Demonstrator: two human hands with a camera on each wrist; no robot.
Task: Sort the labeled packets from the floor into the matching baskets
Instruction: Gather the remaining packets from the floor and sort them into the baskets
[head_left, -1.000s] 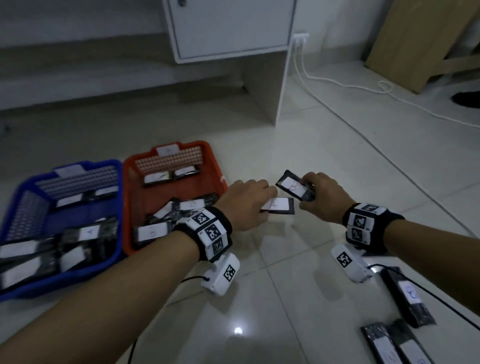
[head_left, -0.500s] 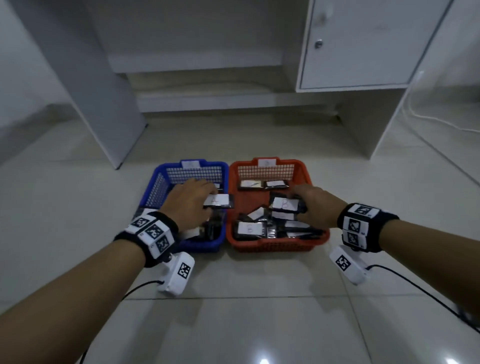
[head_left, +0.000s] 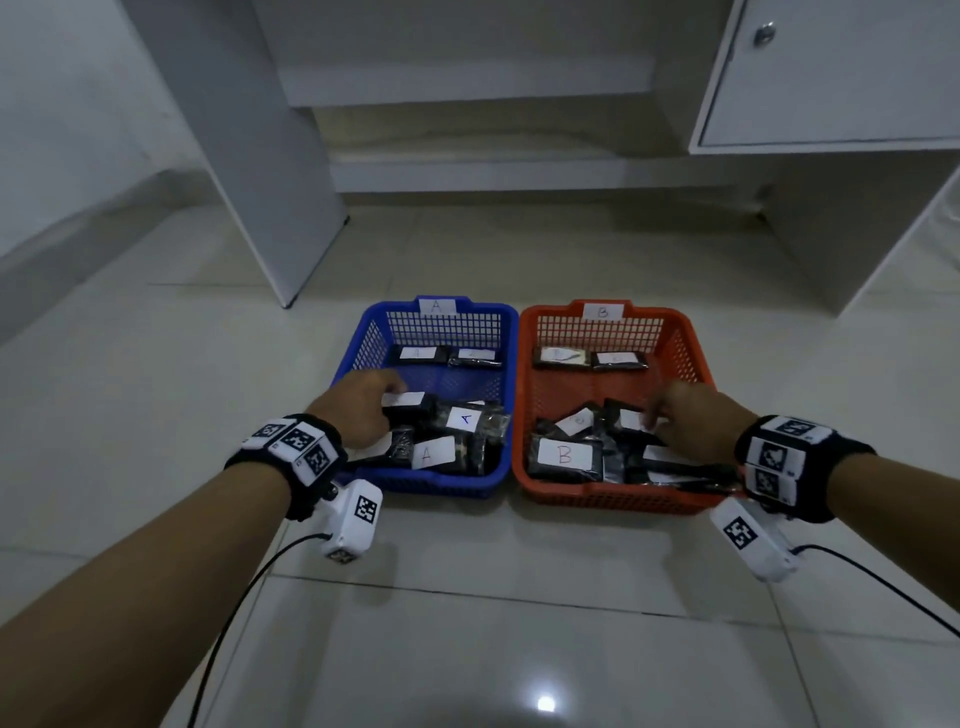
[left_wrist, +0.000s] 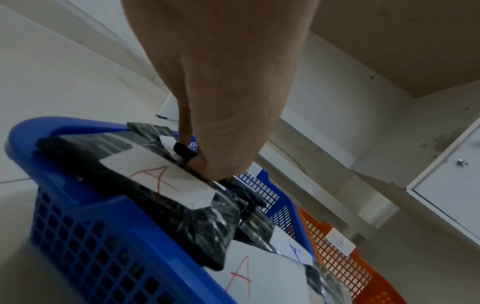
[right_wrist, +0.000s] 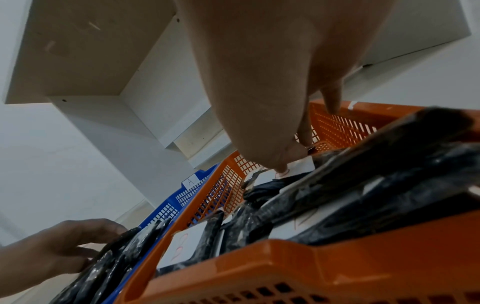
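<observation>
A blue basket (head_left: 415, 486) tagged A stands left of an orange basket (head_left: 597, 501) tagged B, both holding several black packets with white labels. My left hand (head_left: 392, 402) is low inside the blue basket and pinches a black packet (head_left: 410, 401) at its end, as the left wrist view shows at the fingertips (left_wrist: 200, 164). My right hand (head_left: 655, 415) is inside the orange basket (right_wrist: 337, 277). Its thumb (right_wrist: 283, 169) lies on the white label of a packet (head_left: 631, 420) and a finger sits behind that packet's edge; another finger points straight down.
A white desk side panel (head_left: 260, 156) rises behind the baskets on the left, and a white cabinet with a knobbed door (head_left: 831, 67) on the right, with a low ledge between. Glossy tiled floor (head_left: 493, 649) lies in front. Cables trail from both wrist cameras.
A second ago both hands took packets from the floor to the right of the baskets. They carried them over and have now lowered them into the blue and orange baskets.
</observation>
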